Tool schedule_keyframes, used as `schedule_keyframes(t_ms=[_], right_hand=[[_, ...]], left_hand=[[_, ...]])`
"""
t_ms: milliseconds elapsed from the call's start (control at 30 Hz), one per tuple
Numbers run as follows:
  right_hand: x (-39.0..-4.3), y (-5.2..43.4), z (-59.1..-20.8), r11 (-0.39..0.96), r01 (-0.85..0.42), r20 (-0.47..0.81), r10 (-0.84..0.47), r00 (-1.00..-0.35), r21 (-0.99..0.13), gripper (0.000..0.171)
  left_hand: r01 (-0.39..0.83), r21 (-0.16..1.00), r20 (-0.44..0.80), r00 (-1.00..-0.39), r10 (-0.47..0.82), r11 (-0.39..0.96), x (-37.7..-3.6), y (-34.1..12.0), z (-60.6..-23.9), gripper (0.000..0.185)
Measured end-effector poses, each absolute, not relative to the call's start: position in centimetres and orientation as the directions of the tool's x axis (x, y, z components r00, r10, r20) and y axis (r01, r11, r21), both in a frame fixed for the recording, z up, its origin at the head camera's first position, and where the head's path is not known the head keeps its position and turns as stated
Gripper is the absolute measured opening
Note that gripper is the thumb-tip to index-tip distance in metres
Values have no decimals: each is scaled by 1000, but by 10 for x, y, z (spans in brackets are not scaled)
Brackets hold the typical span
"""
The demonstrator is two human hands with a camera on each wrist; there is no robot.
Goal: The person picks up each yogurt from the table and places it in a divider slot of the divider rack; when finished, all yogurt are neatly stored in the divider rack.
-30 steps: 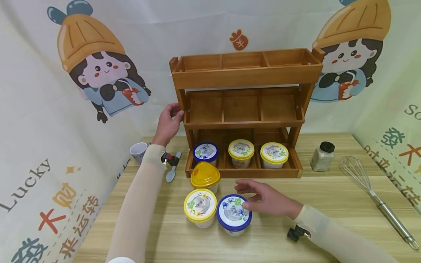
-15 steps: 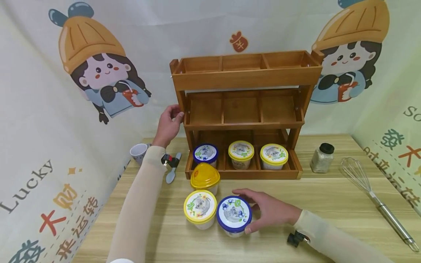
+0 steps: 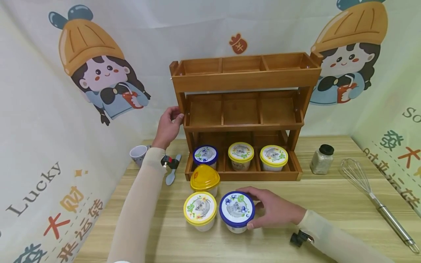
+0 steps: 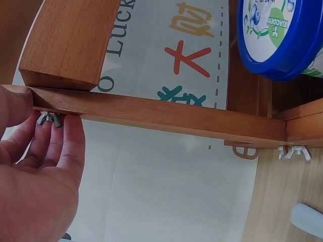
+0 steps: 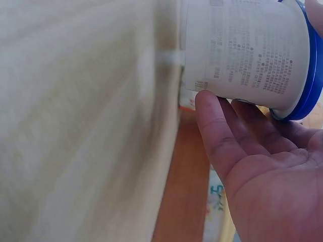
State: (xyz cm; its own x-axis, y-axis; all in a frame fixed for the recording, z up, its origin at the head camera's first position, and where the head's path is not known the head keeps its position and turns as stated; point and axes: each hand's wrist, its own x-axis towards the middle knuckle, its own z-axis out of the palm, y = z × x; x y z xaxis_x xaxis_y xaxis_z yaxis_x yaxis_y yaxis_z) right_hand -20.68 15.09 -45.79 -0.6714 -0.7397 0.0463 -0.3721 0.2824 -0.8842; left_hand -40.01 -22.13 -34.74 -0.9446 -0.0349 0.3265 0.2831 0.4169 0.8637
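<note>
Progress judged at about half, going by the tubs in sight: found three seated in the rack and three out on the bench (image 3: 329, 204).

Starting at the far left, noted a small cup (image 3: 138, 153) and a spoon (image 3: 171, 175) on the bench, and could not make out anything inside the cup. Saw the left hand (image 3: 169, 126) clasping the left post of the wooden rack (image 3: 246, 78), thumb on one face and fingers curled behind by a wing nut (image 4: 49, 119).

Counted three tiers of three compartments. Found only bare wood in the top and middle tiers. Found the bottom tier filled across: blue-lidded rack tub (image 3: 205, 155), middle rack tub (image 3: 241, 152) and right rack tub (image 3: 274, 156), the last two yellow-lidded. All were sealed, so saw nothing of the contents.

In front of the rack, noted the domed-lid tub (image 3: 204, 177), then the yellow-lidded bench tub (image 3: 200, 209), then just beside it the blue-lidded bench tub (image 3: 236, 209). Saw the right hand (image 3: 276, 212) gripping that last one, fingers and thumb wrapped round its side under the rim. Could not tell whether it rested on the bench or sat barely clear.

Reckoned these three as left outside the rack.

Further right, noted a shaker jar (image 3: 322, 159) holding pale grains, then a whisk (image 3: 371, 191).
</note>
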Motion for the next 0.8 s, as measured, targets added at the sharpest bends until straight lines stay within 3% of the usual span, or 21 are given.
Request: schedule_keyframes(t_ms=[800], right_hand=[[-224,192,-400,299,-472,235,-580,-780,-829,89]], left_hand=[[268,863,317,-947,-45,429,-402,-221,-347,45]])
